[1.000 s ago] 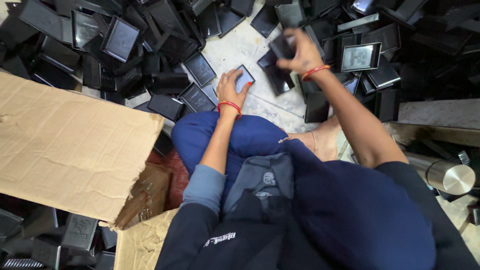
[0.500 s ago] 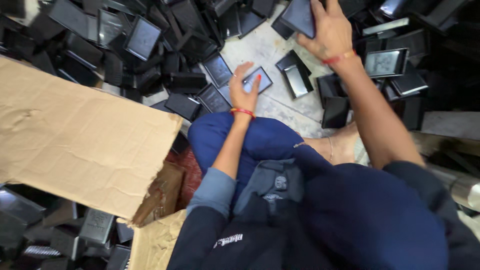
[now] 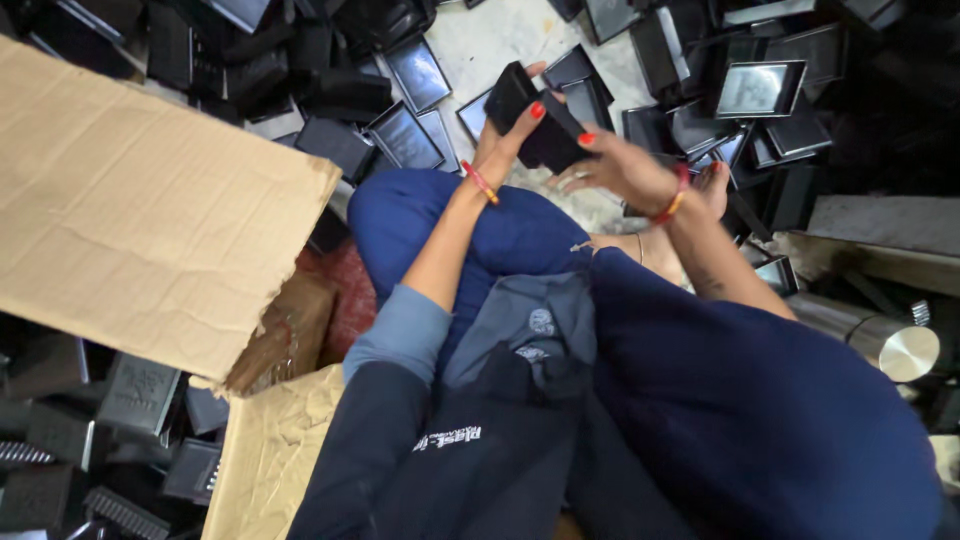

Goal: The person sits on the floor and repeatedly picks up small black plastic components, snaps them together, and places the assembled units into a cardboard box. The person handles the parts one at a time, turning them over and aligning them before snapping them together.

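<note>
Fingers (image 3: pixel 522 118) of the left hand (image 3: pixel 505 140) are curled round a black case (image 3: pixel 535 125), red nails showing on its top face, and from where I'm watching the grip looks firm. Starting at the left: the big cardboard flap (image 3: pixel 150 200) fills that side, with grey moulded trays (image 3: pixel 140 395) under its lower edge. Next comes the left forearm, blue cuff pushed up, red bangle (image 3: pixel 480 182) at the wrist, rising over the blue knee (image 3: pixel 440 215). Then the case itself, held up in the air above the pale floor (image 3: pixel 490 40), just in front of the knee, tilted, both hands on it.

Here's the change: half a second ago the hands were apart, the left down on a small screen piece on the floor, the right stretched far up into the pile with a black piece in its grasp. Now they've come together at the middle, and the view has tipped so the flap sits higher.

Moving right: the right hand (image 3: pixel 615 170) meets the case from the side, thumb and forefinger pinching its near end, the other fingers spread loosely below. It wears a red bangle too. Beyond it the heap of black cases (image 3: pixel 760 90) covers the floor, some open with grey insides facing up. Far right, a shiny metal cylinder (image 3: pixel 895 350) lies beside a grey slab (image 3: pixel 880 225).
</note>
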A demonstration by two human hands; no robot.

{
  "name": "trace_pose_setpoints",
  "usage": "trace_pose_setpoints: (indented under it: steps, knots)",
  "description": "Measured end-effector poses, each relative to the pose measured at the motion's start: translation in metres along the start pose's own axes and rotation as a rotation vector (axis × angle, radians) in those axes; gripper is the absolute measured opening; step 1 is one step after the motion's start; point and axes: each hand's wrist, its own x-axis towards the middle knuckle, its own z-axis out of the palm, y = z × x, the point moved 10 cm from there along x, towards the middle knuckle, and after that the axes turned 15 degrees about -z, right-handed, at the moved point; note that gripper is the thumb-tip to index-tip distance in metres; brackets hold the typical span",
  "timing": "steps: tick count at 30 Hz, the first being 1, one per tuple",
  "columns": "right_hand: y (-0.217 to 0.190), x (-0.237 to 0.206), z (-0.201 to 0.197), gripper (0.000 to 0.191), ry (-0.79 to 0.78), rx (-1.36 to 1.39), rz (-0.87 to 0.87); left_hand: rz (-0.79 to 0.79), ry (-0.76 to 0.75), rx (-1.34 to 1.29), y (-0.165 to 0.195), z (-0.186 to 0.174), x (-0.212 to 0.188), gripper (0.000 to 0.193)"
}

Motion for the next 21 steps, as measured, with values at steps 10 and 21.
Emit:
trace_pose_setpoints:
  steps: [10, 21]
  knots:
    - [-0.056, 0.01, 0.007, 0.094, -0.01, -1.043, -0.425, -0.091, -0.045, 0.048, -0.021, 0.013, 0.009, 0.088]
    - [-0.048, 0.009, -0.024, 0.052, 0.29, -0.947, -0.445, -0.348, 0.092, 0.37, -0.028, 0.01, -0.001, 0.073]
